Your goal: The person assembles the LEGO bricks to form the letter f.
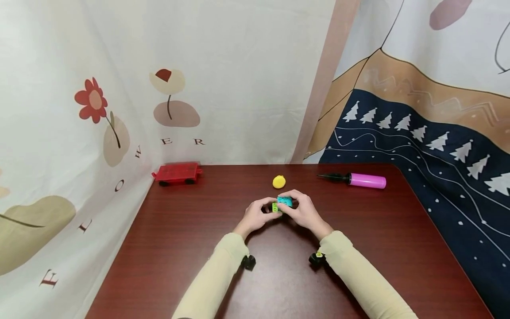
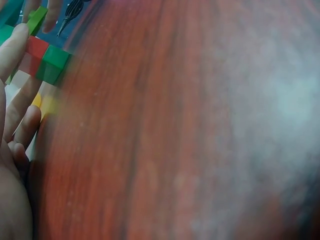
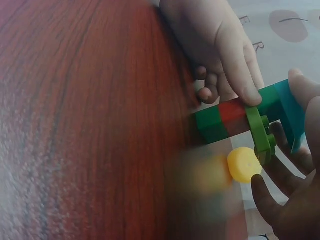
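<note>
Both hands meet on a column of toy building bricks near the table's back. At its top is a teal brick [image 1: 284, 201], pinched by my right hand [image 1: 304, 213]. My left hand [image 1: 255, 218] holds the column lower down, its thumb beside a light green brick [image 3: 260, 132] that juts out sideways, studs showing. Below that, the right wrist view shows a red brick [image 3: 234, 117] and a dark green brick [image 3: 209, 125] at the lower end. Whether that end touches the table cannot be told. The left wrist view catches only part of the left hand [image 2: 17, 125].
Behind the hands lies a yellow round object [image 1: 279, 181]. A pink hand pump with a black nozzle [image 1: 366, 180] lies back right, and a red toy wagon [image 1: 177, 173] stands at the back left corner. Printed curtains border the brown table [image 1: 191, 230].
</note>
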`<state>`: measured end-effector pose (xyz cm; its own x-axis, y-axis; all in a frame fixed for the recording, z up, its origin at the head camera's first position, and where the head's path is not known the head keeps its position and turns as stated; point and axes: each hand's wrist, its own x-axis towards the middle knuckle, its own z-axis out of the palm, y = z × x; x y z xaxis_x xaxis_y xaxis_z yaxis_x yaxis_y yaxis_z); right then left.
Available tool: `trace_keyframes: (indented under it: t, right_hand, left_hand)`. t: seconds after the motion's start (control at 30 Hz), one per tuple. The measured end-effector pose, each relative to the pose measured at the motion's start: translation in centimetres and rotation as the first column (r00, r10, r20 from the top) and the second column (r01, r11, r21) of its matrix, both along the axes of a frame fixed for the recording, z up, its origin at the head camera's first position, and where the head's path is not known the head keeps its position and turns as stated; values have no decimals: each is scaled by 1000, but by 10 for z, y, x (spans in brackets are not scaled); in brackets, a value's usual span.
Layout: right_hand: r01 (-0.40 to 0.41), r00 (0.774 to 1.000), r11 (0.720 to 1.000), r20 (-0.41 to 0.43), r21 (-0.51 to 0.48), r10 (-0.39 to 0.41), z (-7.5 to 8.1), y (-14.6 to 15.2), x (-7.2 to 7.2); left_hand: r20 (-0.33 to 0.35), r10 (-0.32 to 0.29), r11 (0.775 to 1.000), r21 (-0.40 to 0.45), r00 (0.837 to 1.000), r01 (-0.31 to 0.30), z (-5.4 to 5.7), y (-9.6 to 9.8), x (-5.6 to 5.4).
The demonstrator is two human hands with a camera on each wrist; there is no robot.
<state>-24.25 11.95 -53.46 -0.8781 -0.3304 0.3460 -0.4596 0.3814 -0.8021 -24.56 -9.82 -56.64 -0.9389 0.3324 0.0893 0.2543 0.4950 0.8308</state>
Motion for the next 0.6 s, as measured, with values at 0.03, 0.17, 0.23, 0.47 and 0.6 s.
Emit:
trace_keyframes:
  t: [0.03,0.17,0.23,0.47,0.6]
  right_hand:
    - [1,1000,1000,-5,-3,-1,0,0,-1]
    - [3,1000,1000,-21,-10,-4,0,-2,-3]
    - [2,1000,1000,-20,-9,-2,-1,-2,-4]
    - [-7,1000,1000,-10,-25,6,-1,-2,-3]
    - [4,1000,1000,9,-11,-4,-1,-1,-1]
  left_hand:
    - [-2,-1,1000,-2,1000,1,1,0,0]
    - [-4,-5,1000,2,1000,5,3,-2,-2]
    - [-4,-4,1000,-3,1000,4,3,-3,-2]
    - [-4,2,1000,-2,1000,-2,1,-3,-3]
    - [0,-1,1000,-9,1000,1,1,-2,-1]
